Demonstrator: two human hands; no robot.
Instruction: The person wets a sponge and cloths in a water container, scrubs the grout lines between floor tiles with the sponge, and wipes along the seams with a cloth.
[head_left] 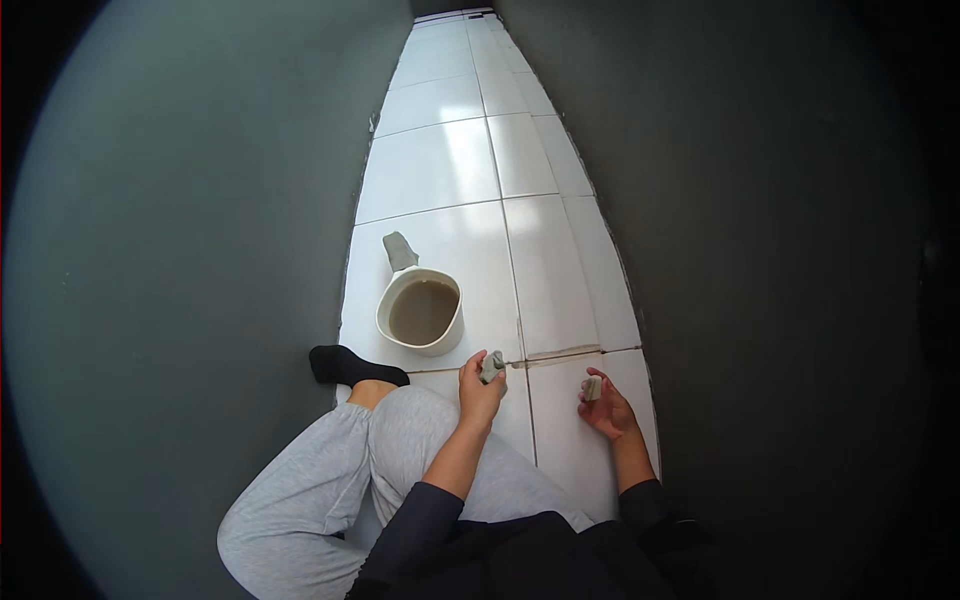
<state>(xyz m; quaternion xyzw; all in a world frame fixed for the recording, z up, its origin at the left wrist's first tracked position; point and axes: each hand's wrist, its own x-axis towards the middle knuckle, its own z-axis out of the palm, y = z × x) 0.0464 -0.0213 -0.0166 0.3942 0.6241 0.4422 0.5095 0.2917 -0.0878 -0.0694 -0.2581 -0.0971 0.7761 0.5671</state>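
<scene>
My left hand (pixel 482 394) is closed around a small grey crumpled piece (pixel 493 366), possibly cloth, over a tile joint. To the right, my right hand (pixel 608 410) has its fingers curled about a small flat beige piece (pixel 592 388), whose kind I cannot make out. Between and just beyond the hands, a brownish-grey paste smear (pixel 562 354) runs along the joint of the white tiles (pixel 555 270). A white dipper (pixel 455 335) with murky grey-brown liquid (pixel 424 311) stands upright beyond my left hand, its grey handle (pixel 401 252) pointing away.
Dark grey walls (pixel 240 200) close in on both sides of the narrow tiled strip, which runs far ahead. My bent leg in grey trousers (pixel 300 490) and a black sock (pixel 345 366) lie at the left, near the dipper.
</scene>
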